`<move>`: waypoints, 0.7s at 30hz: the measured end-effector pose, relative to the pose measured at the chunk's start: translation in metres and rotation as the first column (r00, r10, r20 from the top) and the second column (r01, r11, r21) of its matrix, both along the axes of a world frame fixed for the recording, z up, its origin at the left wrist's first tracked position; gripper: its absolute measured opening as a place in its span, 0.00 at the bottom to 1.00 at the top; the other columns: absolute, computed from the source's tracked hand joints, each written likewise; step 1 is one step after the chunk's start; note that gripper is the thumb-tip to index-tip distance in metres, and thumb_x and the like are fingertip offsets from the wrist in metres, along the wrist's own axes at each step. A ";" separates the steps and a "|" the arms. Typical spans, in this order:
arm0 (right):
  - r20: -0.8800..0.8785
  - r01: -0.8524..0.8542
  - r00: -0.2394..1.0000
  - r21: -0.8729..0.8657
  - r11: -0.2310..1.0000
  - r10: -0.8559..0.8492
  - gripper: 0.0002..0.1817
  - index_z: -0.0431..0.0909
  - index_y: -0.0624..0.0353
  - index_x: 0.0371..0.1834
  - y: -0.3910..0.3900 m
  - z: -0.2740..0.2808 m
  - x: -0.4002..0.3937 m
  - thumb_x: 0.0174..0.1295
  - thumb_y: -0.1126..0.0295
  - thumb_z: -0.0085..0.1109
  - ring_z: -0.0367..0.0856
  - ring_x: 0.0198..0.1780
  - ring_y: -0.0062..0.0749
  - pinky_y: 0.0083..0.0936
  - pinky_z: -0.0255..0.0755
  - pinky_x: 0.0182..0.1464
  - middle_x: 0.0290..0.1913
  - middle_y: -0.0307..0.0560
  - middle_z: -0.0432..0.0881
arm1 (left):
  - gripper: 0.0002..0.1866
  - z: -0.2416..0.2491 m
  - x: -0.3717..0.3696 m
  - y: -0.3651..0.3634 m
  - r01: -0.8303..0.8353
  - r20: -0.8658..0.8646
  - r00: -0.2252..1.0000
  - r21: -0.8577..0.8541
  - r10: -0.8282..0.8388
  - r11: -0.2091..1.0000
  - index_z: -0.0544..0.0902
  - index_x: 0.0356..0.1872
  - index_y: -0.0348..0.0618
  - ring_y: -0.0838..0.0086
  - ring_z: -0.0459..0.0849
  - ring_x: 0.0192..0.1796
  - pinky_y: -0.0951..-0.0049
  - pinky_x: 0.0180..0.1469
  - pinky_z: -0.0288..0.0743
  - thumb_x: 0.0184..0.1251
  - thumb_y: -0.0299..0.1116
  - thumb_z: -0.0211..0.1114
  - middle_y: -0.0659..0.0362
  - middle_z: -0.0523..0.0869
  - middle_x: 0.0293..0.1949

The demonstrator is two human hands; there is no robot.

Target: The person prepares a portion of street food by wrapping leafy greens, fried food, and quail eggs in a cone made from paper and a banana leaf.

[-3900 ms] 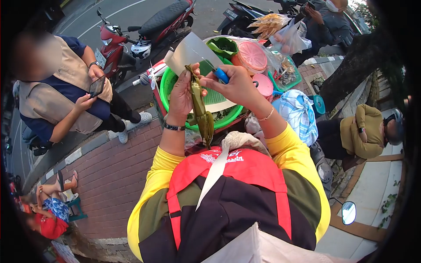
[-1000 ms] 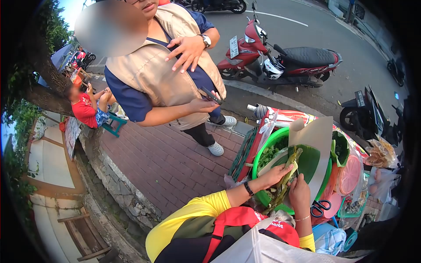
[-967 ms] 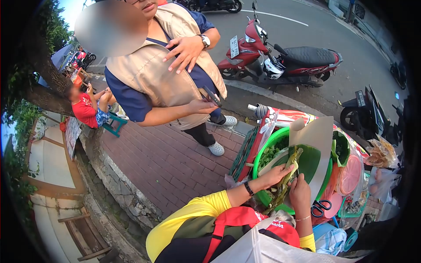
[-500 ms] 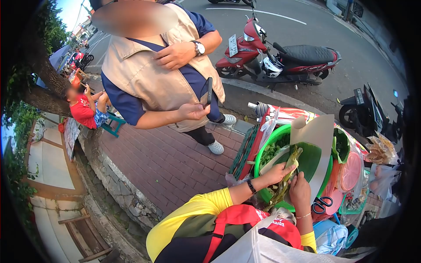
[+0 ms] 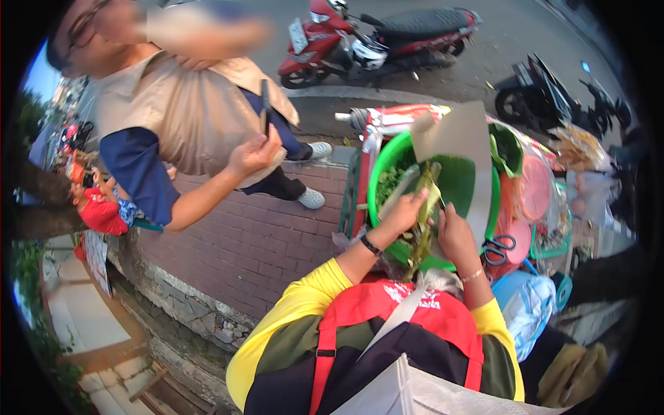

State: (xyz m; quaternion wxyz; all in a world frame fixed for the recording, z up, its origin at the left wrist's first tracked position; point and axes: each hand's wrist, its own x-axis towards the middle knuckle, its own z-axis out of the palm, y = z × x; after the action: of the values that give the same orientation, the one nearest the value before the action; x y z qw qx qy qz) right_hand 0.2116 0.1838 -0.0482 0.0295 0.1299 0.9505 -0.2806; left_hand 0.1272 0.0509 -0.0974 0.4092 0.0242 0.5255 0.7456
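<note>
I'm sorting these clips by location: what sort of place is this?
Probably a roadside food stall on a city pavement: a green plastic basket with leafy greens in it, brick paving alongside, and a red scooter parked on the road beyond.

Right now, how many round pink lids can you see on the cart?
2: a larger lid to the right of the green basket, and a smaller lid just below it in the view. Others may be hidden among the plastic bags.
</note>
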 end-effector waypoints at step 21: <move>-0.045 0.001 0.999 0.124 0.992 0.005 0.10 0.68 0.63 0.36 0.012 -0.008 0.019 0.64 0.66 0.46 0.81 0.30 0.54 0.46 0.74 0.34 0.26 0.59 0.81 | 0.21 0.010 0.002 0.022 0.002 -0.161 0.987 -0.037 -0.008 0.999 0.76 0.48 0.37 0.76 0.83 0.28 0.76 0.28 0.80 0.76 0.45 0.44 0.56 0.85 0.38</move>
State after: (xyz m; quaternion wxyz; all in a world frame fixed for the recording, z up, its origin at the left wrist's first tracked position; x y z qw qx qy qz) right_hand 0.2306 0.1961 -0.0564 0.0001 0.1242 0.9667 -0.2237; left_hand 0.1290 0.0731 -0.0871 0.3677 0.0783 0.5702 0.7305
